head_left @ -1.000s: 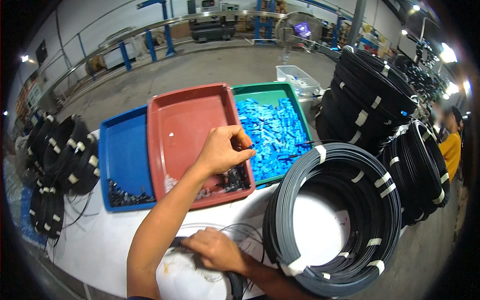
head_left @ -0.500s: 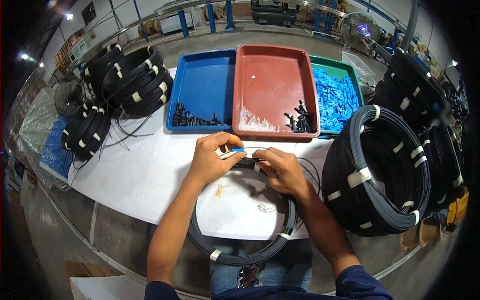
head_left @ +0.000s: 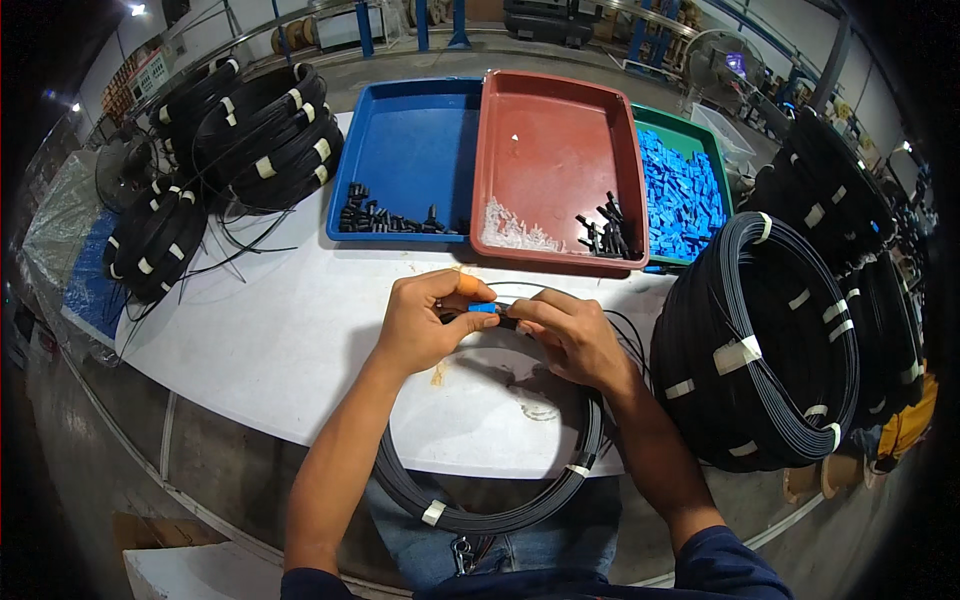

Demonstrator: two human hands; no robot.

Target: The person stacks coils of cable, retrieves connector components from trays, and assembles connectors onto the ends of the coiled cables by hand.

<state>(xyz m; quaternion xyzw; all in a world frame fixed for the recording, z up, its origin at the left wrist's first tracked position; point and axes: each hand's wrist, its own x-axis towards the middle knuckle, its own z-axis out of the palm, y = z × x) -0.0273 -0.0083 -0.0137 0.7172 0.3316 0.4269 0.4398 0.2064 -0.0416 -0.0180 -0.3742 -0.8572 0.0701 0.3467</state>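
Thumb and fingers of my left hand [head_left: 428, 318] pinch a small blue plastic connector [head_left: 482, 308]; an orange wrap covers one finger. Close against its right side, my right hand [head_left: 566, 335] pinches the dark end of a thin black cable, and the fingertips of both hands nearly meet. Whether the cable end sits inside the connector is hidden by the fingers. Below both hands lies a coil of black cable [head_left: 510, 522], bound with white tape. It rests partly on the white table and hangs over the front edge near my lap.
Behind my hands stand a blue tray [head_left: 400, 92] with black fittings, a red tray [head_left: 560, 130] with clear pieces and black fittings, and a green tray [head_left: 712, 150] of blue connectors. Large taped cable coils [head_left: 700, 400] rise at right; more coils [head_left: 265, 150] are stacked at left.
The blue connector has come forward between my fingertips and shows more plainly. A white piece seen by my left thumb is out of sight. My right fingertips are closer to the left ones.
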